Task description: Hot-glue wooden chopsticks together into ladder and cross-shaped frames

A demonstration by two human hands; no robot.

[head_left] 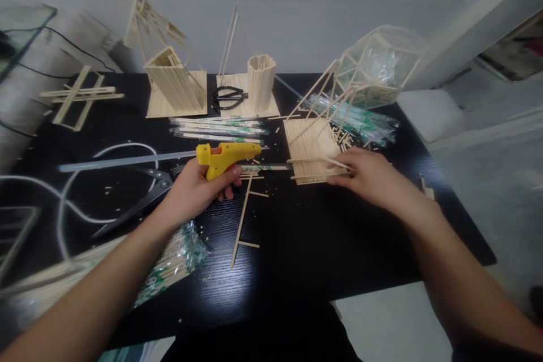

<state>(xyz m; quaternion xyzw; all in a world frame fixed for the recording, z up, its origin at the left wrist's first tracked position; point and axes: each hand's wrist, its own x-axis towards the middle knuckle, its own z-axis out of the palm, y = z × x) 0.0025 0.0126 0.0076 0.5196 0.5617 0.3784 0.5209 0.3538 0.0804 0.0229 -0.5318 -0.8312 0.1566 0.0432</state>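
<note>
My left hand [195, 189] is wrapped round the handle of a yellow hot glue gun [231, 154], whose nozzle points right. A long translucent glue stick [127, 161] sticks out of its back. My right hand [369, 175] is at the near right edge of a panel of thin wooden sticks [307, 144], with thumb and fingers pinched on a thin wooden stick [336, 163]. Other sticks rise at a slant from the panel's far side. Between my hands, a long stick with short crosspieces [242, 218] lies on the black table [292, 271].
Scissors [156, 189] and a white cable [61, 212] lie left, near bagged sticks [169, 268]. Behind stand a slanted stick holder [176, 82], a round stick cup [261, 79] and black-handled cutters [229, 97]. Packaged sticks [220, 129] and a stick-framed polyhedron [379, 65] are farther back.
</note>
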